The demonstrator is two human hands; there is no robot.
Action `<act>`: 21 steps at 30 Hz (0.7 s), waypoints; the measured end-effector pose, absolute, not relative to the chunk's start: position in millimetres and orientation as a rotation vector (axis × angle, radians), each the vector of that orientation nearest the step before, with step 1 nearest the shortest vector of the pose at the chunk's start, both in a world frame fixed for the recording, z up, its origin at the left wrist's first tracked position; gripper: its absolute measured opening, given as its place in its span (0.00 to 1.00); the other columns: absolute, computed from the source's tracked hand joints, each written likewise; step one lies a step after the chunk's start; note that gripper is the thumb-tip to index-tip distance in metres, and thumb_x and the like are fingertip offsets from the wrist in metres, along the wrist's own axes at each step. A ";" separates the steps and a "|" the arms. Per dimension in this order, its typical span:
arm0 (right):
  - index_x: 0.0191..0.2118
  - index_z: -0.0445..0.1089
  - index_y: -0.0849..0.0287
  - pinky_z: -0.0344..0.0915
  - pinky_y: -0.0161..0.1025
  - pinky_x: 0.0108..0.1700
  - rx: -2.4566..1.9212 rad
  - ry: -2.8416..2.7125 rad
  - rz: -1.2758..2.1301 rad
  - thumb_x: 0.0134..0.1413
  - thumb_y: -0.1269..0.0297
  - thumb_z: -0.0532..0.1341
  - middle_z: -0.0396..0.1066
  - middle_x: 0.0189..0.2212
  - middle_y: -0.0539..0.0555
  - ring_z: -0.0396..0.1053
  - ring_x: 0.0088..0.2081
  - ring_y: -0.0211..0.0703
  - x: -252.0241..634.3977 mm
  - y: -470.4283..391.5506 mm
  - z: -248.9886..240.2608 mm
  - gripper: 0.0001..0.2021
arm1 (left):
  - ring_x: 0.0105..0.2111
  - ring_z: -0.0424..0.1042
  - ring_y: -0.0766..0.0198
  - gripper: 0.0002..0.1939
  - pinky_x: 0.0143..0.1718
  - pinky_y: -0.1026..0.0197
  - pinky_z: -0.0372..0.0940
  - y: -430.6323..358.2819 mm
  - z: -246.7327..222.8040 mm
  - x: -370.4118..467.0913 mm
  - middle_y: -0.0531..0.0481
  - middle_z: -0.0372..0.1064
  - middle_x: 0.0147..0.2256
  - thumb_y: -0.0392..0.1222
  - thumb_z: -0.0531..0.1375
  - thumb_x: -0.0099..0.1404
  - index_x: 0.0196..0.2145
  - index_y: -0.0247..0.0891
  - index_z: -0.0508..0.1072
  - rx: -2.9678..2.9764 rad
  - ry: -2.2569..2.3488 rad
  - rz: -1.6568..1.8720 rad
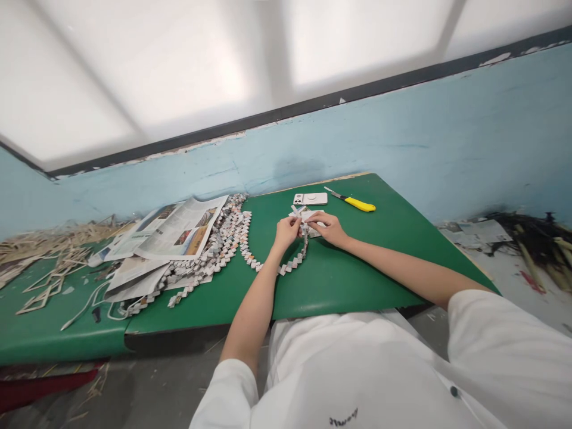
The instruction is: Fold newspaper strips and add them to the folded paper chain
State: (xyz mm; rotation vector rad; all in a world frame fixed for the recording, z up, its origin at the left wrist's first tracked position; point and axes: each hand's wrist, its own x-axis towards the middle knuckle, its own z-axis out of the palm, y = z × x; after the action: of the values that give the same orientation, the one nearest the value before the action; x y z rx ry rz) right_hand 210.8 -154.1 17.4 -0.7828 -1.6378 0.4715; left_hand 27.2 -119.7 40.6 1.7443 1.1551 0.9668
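Note:
A zigzag chain of folded newspaper [292, 265] curves across the green table, and its right end rises between my hands. My left hand [288, 231] is closed, pinching the chain's end near a narrow paper strip that sticks up. From the other side, my right hand [328, 228] pinches at the same end with thumb and fingers. Exactly which fold each fingertip grips is too small to make out. Small pale paper pieces [316, 218] lie just behind and under my fingers.
Behind my hands are a white phone [310, 198] and a yellow-handled cutter [360, 204]. To the left, newspaper sheets [179, 229] rest beside heaped folded chains [221, 244]. A white cable [84, 310] and thin wooden frames [49, 283] lie farther left. A blue wall [402, 125] bounds the table's back.

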 end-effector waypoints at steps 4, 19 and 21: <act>0.39 0.82 0.53 0.72 0.46 0.49 -0.845 -1.658 0.455 0.63 0.52 0.65 0.78 0.38 0.56 0.75 0.41 0.49 212.9 -157.3 18.9 0.12 | 0.18 0.69 0.65 0.17 0.25 0.63 0.63 -118.2 40.1 26.6 0.51 0.69 0.19 0.52 0.61 0.67 0.29 0.35 0.72 1.759 1.159 0.996; 0.33 0.81 0.60 0.67 0.41 0.36 -1.049 -1.629 0.762 0.54 0.44 0.68 0.79 0.29 0.55 0.71 0.30 0.46 213.9 -140.1 10.1 0.20 | 0.20 0.67 0.65 0.16 0.30 0.62 0.61 -129.2 48.9 26.9 0.53 0.68 0.18 0.48 0.58 0.70 0.30 0.35 0.76 1.971 1.131 1.035; 0.33 0.81 0.60 0.66 0.41 0.35 -1.061 -1.626 0.777 0.53 0.45 0.69 0.79 0.28 0.55 0.71 0.30 0.45 214.1 -139.3 8.6 0.20 | 0.20 0.66 0.65 0.16 0.30 0.62 0.60 -130.6 49.9 27.3 0.53 0.67 0.18 0.47 0.58 0.70 0.28 0.35 0.75 1.984 1.114 1.031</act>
State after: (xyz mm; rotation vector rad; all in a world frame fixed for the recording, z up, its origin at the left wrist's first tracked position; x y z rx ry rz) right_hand 214.1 -139.3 8.6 -1.0609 -1.6258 0.7772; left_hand 27.3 -130.6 49.9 1.9839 1.1145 1.0308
